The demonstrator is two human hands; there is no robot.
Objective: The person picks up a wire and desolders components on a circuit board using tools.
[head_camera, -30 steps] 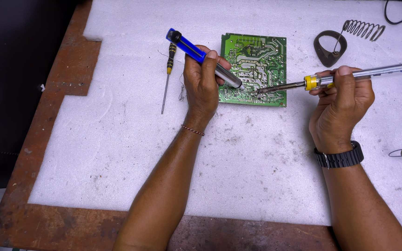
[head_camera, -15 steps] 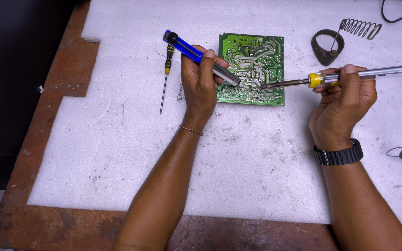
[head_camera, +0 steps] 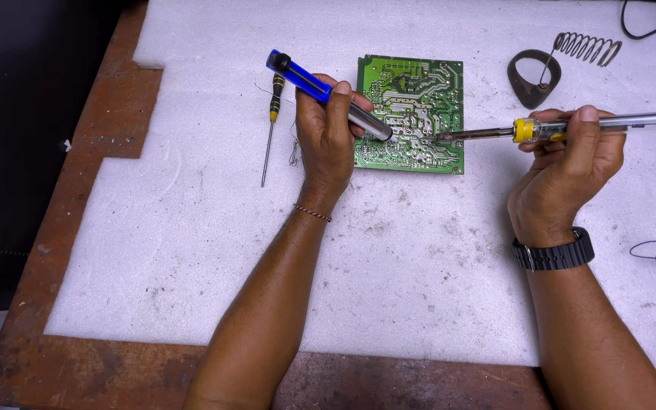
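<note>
Your left hand [head_camera: 328,133] grips a blue desoldering pump [head_camera: 328,93], its tip on the green circuit board [head_camera: 411,114] lying on the white foam-covered counter [head_camera: 389,250]. Your right hand [head_camera: 567,163] is closed around a soldering iron [head_camera: 571,126], its tip touching the board beside the pump.

Wide bare room lies on the white foam sheet [head_camera: 389,273] below the green printed circuit board [head_camera: 411,114] and between both forearms. Left of the board a slim yellow-and-black screwdriver [head_camera: 269,129] blocks passage; upper right stands a black stand with a wire coil [head_camera: 544,68] (cables trail at the right edge).
</note>
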